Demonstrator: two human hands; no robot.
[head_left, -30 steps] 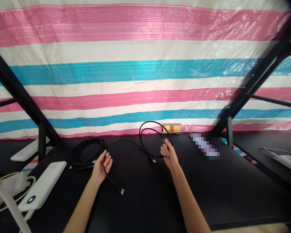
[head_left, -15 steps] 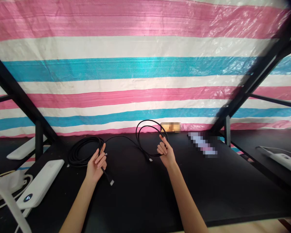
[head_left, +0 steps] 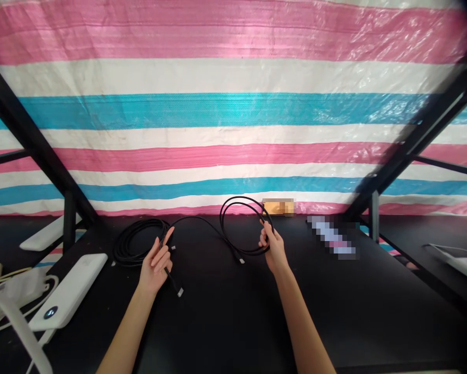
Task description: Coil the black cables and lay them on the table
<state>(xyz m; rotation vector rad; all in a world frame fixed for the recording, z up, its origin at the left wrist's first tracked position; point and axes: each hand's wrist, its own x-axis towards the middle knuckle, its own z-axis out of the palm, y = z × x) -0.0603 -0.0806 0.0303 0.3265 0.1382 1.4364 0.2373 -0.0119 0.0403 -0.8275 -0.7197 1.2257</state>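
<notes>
My left hand is closed on a black cable beside the coil's right edge, index finger stretched forward. A cable end with a pale metal plug pokes out below those fingers. Two loops of black cable stand up to the right, pinched on their right side by my right hand. Under these loops, another plug rests near the tabletop. One strand arches between the coil and the loops. Beneath both hands is the black table.
A white power bank lies left of my left arm, near white adapters and cords. At the back stands a gold, blurred box. A pixelated, pale object lies to the right. Black frame bars slope up on both sides before a striped sheet.
My right hand has shifted slightly right along the loops, and its grip has turned a little. My left hand stays on the cable. The whole view has moved slightly.
</notes>
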